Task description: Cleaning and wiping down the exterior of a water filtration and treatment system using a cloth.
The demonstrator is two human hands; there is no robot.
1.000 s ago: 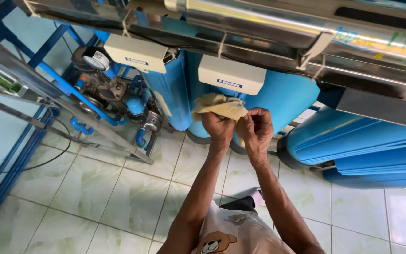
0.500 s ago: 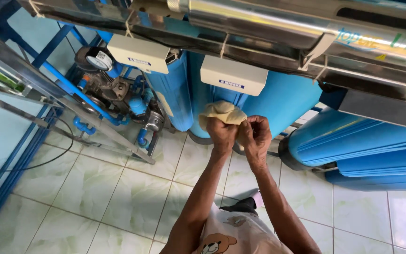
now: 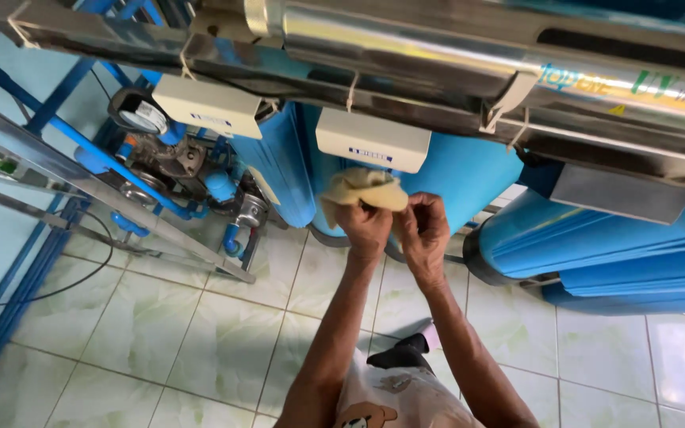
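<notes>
Gripped tight, yellow cloth (image 3: pixel 365 189) is being held by left hand (image 3: pixel 367 226) and pinched by right hand (image 3: pixel 422 230) near blue tank (image 3: pixel 469 170).

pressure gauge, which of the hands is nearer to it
Left. The left hand, gripping the yellow cloth, sits right of the gauge and lower; the right hand is farther right, beside the left.

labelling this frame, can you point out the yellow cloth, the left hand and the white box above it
yellow cloth (image 3: pixel 365 189), head view, on its bunched middle
left hand (image 3: pixel 366 225), head view, on the back of the hand
white box (image 3: pixel 373 140), head view, on its front face
</notes>
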